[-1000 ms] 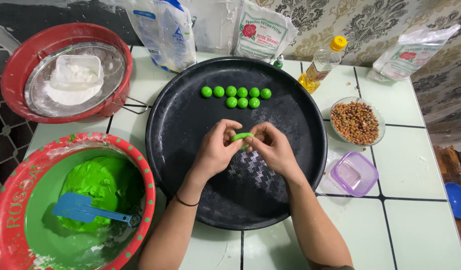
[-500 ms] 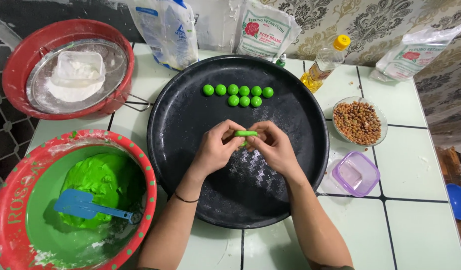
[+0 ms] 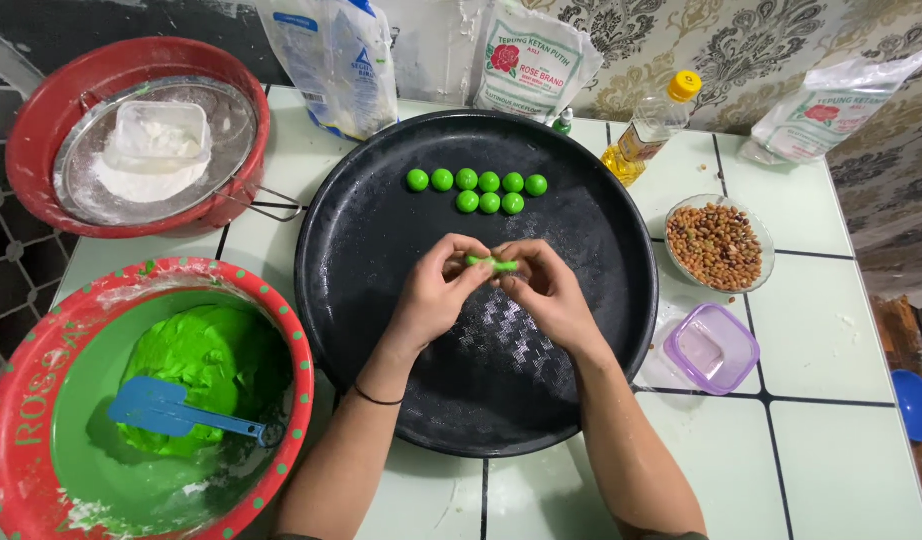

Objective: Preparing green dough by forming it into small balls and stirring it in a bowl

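Both hands meet over the middle of a large round black tray (image 3: pixel 381 230). My left hand (image 3: pixel 436 295) and my right hand (image 3: pixel 546 295) pinch a small flattened piece of green dough (image 3: pixel 491 264) between their fingertips. Several small green dough balls (image 3: pixel 476 187) lie in two rows at the far side of the tray, apart from the hands. A green and red bowl (image 3: pixel 281 340) at the near left holds a lump of green dough (image 3: pixel 206 360) with a blue spatula (image 3: pixel 166 410) in it.
A red basin (image 3: pixel 41 110) with a sieve, white flour and a plastic tub stands at the far left. Flour bags (image 3: pixel 331 55) and an oil bottle (image 3: pixel 651 125) line the back. Right of the tray stand a glass bowl of peanuts (image 3: pixel 718 243) and a small purple-rimmed container (image 3: pixel 710 347).
The hands stay over the tray's middle, fingers shifting slightly as they press the green dough piece. Nothing else has moved.
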